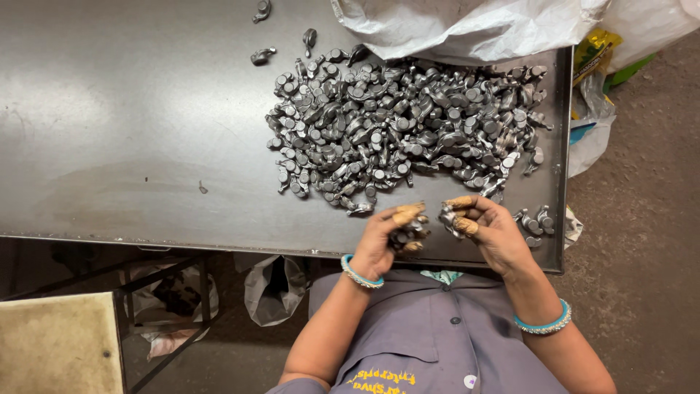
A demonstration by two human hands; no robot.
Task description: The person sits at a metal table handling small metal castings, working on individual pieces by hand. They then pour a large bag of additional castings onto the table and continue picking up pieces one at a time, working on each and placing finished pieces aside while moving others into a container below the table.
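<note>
A big heap of small grey metal parts (405, 124) lies on the steel table (131, 131), just beyond my hands. My left hand (390, 237) is curled around a few of these parts near the table's front edge; its fingertips wear tan finger guards. My right hand (485, 230), also with tan fingertip guards, pinches one metal part between thumb and fingers, close beside the left hand. Both wrists carry blue bangles.
A small group of parts (536, 222) lies right of my right hand, and loose ones (262, 55) sit at the back. A white sack (467, 25) rests on the table's far edge. Bags (273, 288) hang under the table; the raised table rim (561, 168) runs along the right.
</note>
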